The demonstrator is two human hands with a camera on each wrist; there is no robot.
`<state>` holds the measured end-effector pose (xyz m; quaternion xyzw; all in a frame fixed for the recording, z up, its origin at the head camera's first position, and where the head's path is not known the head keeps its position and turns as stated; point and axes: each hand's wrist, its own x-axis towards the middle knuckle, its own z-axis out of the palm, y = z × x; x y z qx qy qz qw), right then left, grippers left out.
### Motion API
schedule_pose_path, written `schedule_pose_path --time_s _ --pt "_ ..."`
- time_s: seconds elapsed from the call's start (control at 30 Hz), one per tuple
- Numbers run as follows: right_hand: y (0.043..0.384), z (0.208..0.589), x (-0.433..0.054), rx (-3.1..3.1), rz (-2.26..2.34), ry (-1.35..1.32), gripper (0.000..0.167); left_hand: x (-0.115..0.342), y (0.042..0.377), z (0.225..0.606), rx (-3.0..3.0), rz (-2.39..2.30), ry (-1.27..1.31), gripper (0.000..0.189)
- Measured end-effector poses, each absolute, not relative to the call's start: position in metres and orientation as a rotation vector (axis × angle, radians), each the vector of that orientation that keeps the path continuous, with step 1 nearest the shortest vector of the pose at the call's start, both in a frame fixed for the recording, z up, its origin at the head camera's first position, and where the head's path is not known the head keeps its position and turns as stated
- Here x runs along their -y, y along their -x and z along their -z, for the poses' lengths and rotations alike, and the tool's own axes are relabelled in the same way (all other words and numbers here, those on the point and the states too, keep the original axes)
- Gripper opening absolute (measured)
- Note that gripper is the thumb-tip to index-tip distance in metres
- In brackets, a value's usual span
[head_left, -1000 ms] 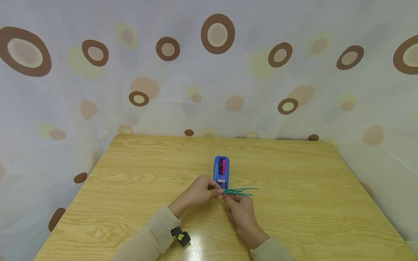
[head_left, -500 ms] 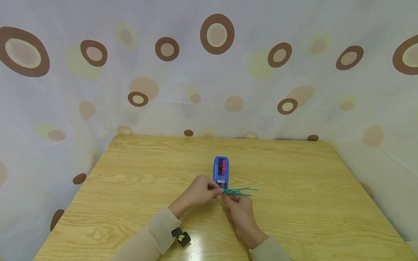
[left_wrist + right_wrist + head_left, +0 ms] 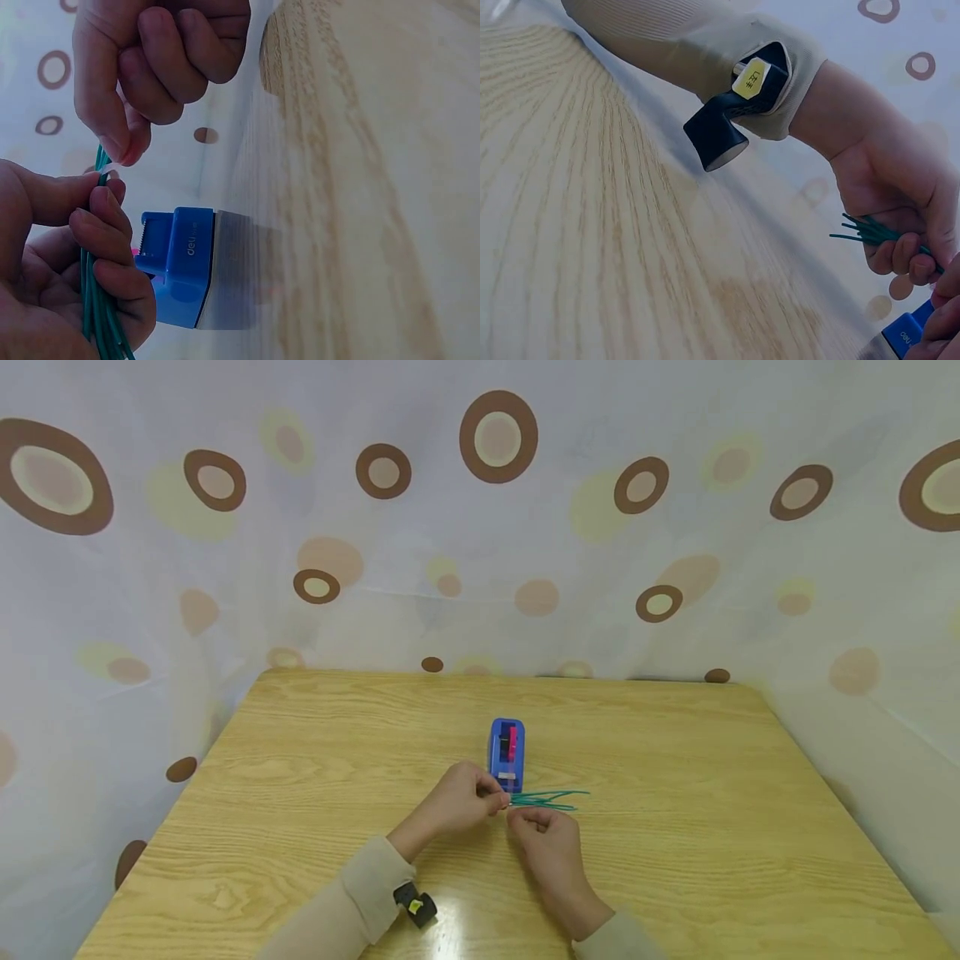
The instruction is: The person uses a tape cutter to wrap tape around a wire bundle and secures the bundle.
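My left hand (image 3: 461, 797) grips a bundle of thin green strands (image 3: 547, 799) near the table's middle. The bundle's loose ends point right in the head view. In the left wrist view, the left hand's curled fingers (image 3: 112, 240) wrap the strands, and a small whitish, clear bit of tape (image 3: 109, 169) sits against them at the thumb tip. My right hand (image 3: 551, 852) lies just below the bundle, thumb and forefinger together; in the left wrist view they pinch at that tape. A blue tape dispenser (image 3: 495, 760) with a pink-and-black core stands directly behind the hands.
A wooden table (image 3: 337, 727) extends on all sides, with a white patterned curtain (image 3: 420, 543) behind and beside it. A black camera mount (image 3: 415, 903) sits on my left wrist, over the beige sleeve.
My right fingertips have drawn slightly down from the bundle, leaving a narrow gap in the head view. The left hand and the dispenser keep nearly the same place.
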<state>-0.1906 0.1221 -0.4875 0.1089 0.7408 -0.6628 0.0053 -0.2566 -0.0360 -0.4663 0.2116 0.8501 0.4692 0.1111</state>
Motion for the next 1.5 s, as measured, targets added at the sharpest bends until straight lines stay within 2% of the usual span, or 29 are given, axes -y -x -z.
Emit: schedule_pose_path --time_s 0.3,0.93,1.5 --pt "0.185 0.483 -0.127 -2.282 2.109 -0.329 0.020 0.035 0.255 0.464 -2.488 -1.379 -0.632 0.017" --pt "0.176 0.468 -0.136 -2.125 2.156 -0.339 0.023 0.035 0.256 0.463 -2.518 -1.320 -0.664 0.020" --pt "0.188 0.450 -0.141 -2.058 2.251 -0.303 0.018 0.035 0.256 0.463 -2.542 -1.269 -0.691 0.020"
